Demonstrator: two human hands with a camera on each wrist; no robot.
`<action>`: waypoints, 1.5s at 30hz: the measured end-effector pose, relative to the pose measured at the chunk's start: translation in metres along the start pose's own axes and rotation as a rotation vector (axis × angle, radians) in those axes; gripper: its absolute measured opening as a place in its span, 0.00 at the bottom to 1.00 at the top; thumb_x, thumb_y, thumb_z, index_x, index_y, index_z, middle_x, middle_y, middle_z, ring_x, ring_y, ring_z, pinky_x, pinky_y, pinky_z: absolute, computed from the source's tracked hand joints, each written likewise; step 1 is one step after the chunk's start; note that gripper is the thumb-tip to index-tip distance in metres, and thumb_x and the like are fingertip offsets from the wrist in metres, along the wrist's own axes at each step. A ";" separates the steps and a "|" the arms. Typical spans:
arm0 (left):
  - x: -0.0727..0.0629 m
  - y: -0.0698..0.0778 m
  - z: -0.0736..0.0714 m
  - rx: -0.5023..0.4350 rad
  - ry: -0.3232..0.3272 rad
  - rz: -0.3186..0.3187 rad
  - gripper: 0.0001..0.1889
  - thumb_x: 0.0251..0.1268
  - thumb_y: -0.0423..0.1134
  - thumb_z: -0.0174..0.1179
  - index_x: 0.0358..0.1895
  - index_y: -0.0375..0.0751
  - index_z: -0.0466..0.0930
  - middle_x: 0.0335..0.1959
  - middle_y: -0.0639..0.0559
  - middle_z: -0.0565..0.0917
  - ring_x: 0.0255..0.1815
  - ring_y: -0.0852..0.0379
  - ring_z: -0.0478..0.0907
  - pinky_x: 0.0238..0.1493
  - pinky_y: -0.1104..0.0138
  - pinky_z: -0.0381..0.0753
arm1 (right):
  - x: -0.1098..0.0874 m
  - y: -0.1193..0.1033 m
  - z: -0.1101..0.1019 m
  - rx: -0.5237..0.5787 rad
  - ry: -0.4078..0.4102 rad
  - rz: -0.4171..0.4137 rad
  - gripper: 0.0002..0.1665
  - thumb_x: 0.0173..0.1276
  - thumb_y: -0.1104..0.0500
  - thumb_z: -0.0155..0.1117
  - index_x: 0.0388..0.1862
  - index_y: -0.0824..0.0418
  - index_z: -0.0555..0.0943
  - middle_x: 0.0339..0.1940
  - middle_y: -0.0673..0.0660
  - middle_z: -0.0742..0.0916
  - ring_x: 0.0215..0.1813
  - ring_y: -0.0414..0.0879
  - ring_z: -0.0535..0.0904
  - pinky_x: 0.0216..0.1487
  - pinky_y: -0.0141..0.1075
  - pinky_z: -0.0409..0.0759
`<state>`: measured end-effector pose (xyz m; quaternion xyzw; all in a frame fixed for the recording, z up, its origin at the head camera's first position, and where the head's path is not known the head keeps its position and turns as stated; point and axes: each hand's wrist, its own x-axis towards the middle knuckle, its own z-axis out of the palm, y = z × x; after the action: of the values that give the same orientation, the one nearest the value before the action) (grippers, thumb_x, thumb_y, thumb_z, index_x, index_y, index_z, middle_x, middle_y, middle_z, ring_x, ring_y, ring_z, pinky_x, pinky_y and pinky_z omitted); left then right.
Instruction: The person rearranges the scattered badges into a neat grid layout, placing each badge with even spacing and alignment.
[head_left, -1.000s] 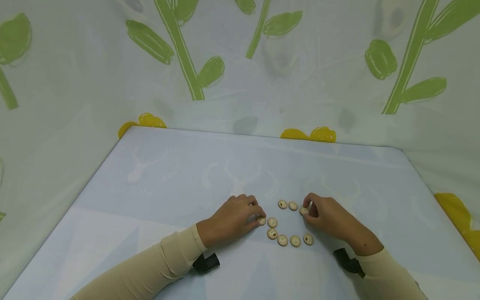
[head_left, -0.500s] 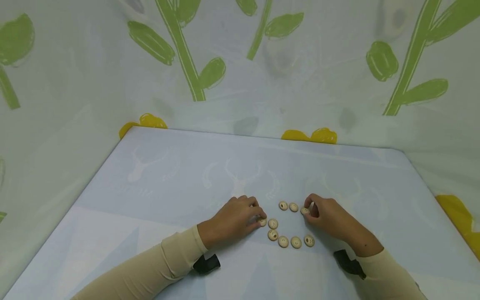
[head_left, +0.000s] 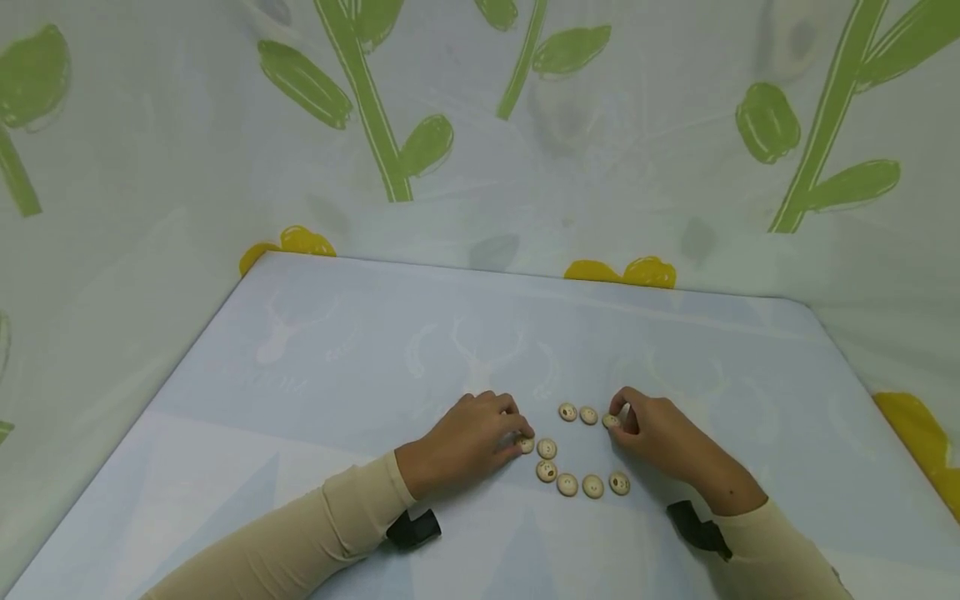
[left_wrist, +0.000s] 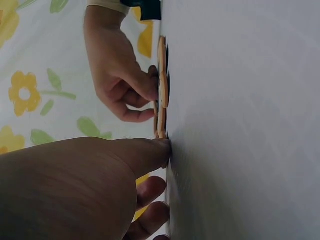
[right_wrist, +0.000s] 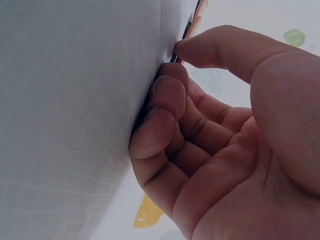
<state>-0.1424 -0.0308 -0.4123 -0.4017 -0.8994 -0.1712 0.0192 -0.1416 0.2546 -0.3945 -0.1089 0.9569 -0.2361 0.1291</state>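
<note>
Small round wooden discs with dark marks lie on the pale blue table (head_left: 360, 333), laid out in a loose ring. At the ring's left side my left hand (head_left: 459, 442) pinches one disc (head_left: 527, 445) between thumb and fingers, right beside another disc (head_left: 547, 449). My right hand (head_left: 663, 437) pinches a disc (head_left: 611, 422) at the upper right, just beyond a pair of discs with the nearer one (head_left: 588, 415) close by. In the left wrist view, the thumb (left_wrist: 150, 152) meets the tabletop. The right wrist view has the thumb (right_wrist: 215, 47) over curled fingers; the disc there is mostly hidden.
Along the ring's front edge lie several more discs, among them a middle disc (head_left: 592, 487) and a right-hand disc (head_left: 619, 483). Behind and beside the table hangs a pale cloth (head_left: 480, 225) printed with green leaves and yellow flowers. Black straps (head_left: 414, 529) show under both wrists.
</note>
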 end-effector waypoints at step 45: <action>0.000 0.001 0.000 0.026 0.013 0.000 0.09 0.67 0.48 0.66 0.47 0.56 0.88 0.43 0.58 0.85 0.42 0.60 0.79 0.37 0.69 0.71 | -0.006 -0.006 -0.003 0.045 -0.046 -0.099 0.06 0.68 0.61 0.66 0.41 0.55 0.77 0.23 0.46 0.78 0.27 0.38 0.72 0.28 0.31 0.74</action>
<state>-0.1415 -0.0297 -0.4117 -0.4004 -0.9014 -0.1622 0.0303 -0.1358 0.2525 -0.3875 -0.1587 0.9416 -0.2613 0.1414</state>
